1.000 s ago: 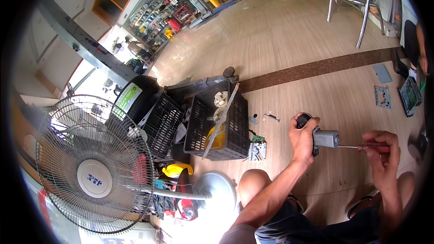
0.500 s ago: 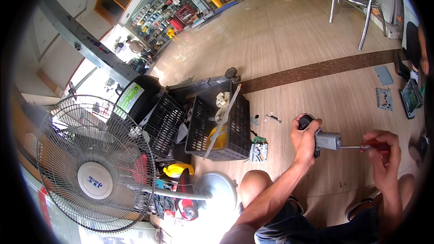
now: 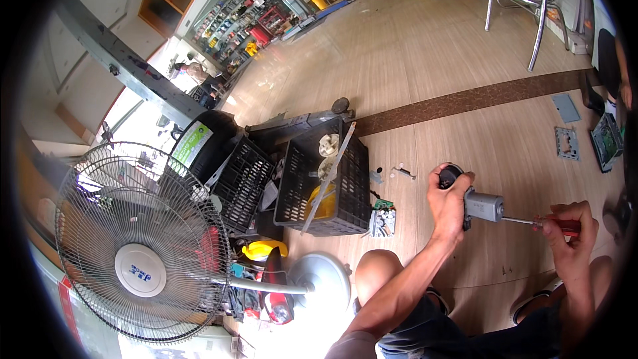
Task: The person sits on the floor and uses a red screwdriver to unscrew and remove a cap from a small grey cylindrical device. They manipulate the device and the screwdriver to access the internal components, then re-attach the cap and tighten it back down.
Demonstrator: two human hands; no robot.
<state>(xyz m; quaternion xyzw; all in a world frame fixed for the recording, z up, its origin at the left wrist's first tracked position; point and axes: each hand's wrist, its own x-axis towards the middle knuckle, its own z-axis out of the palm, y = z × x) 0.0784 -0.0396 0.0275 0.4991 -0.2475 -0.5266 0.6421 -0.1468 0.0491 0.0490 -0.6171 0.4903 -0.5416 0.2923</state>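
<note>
My left hand (image 3: 448, 203) is wrapped around a small electric motor (image 3: 484, 206), a grey metal cylinder joined to a black round housing (image 3: 450, 176). The cylinder points to the right, and the hand covers part of the housing. My right hand (image 3: 570, 239) grips the red handle of a screwdriver (image 3: 565, 227). Its thin metal shaft runs left, nearly level, and the tip meets the right end of the motor; the exact contact is too small to tell. Both hands are held above the floor, in front of my knees.
On the left stand a fan (image 3: 141, 269) and black plastic crates (image 3: 332, 226) holding white and yellow parts. A circuit board assembly (image 3: 383, 219) and small parts lie beside the crate. Metal plates (image 3: 567, 143) and an opened device (image 3: 606, 143) lie far right, near another person's arm (image 3: 623, 86).
The screwdriver's handle has dropped slightly and moved a little right with my right hand, whose fingers have closed more around it. My left hand still holds the motor in nearly the same place.
</note>
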